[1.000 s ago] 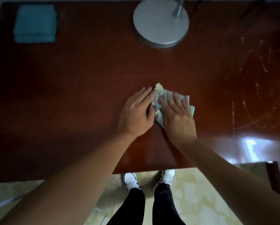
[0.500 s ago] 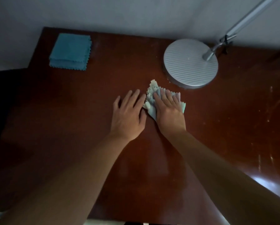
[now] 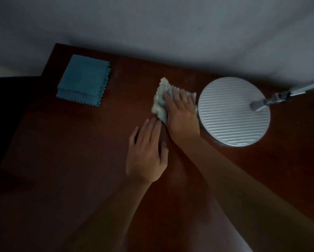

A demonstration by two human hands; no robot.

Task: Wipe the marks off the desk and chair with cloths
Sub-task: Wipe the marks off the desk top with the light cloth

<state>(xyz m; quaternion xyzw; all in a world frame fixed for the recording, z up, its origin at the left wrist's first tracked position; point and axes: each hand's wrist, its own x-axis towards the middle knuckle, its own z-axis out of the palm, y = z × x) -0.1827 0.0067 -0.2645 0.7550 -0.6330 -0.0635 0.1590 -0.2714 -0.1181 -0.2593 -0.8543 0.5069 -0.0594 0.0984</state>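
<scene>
A crumpled pale cloth [image 3: 160,100] lies on the dark red-brown desk [image 3: 79,151], near the desk's far edge. My right hand [image 3: 181,113] presses flat on the cloth, fingers spread over it, just left of the lamp base. My left hand [image 3: 147,153] rests flat on the bare desk, nearer to me and slightly left, fingers apart, its fingertips almost touching the cloth's near corner. The chair is not in view.
A stack of folded teal cloths [image 3: 84,80] sits at the desk's far left corner. A round ribbed grey lamp base [image 3: 233,111] with its arm [image 3: 287,92] stands right of my right hand. A grey wall [image 3: 170,33] runs behind the desk.
My right hand has pushed the cloth away from me, toward the far edge and beside the lamp base. My left hand has stayed behind and no longer touches the cloth. The view has tilted up.
</scene>
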